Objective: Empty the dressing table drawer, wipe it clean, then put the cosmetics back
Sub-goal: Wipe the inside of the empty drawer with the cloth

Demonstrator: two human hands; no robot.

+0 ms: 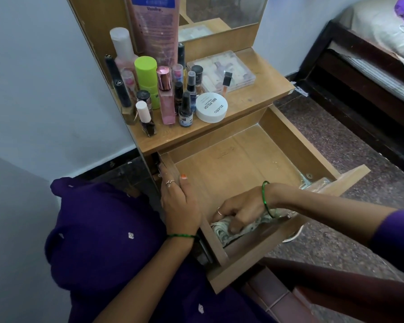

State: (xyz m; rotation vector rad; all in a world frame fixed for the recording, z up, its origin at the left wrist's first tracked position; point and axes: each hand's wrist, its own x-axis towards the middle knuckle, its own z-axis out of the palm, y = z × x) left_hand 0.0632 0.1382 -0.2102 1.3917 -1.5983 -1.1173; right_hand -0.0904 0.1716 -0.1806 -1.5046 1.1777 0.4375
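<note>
Pressing cloth into drawer front-left corner, right grip clutching; left grip clasping side edge.

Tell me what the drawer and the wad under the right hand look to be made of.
Drawer: looks like wood-grain laminated board with a dull finish; flat panels, printed-looking grain, scuffed floor. Could be plywood. Wad: soft patterned cloth, crumpled in folds under the right hand, which presses it into the near corner. The left hand holds the drawer's side wall.

Drawer: wooden, pulled fully open, floor bare. Cloth: patterned, bunched in near corner. Cosmetics: upright, clustered on tabletop.
</note>
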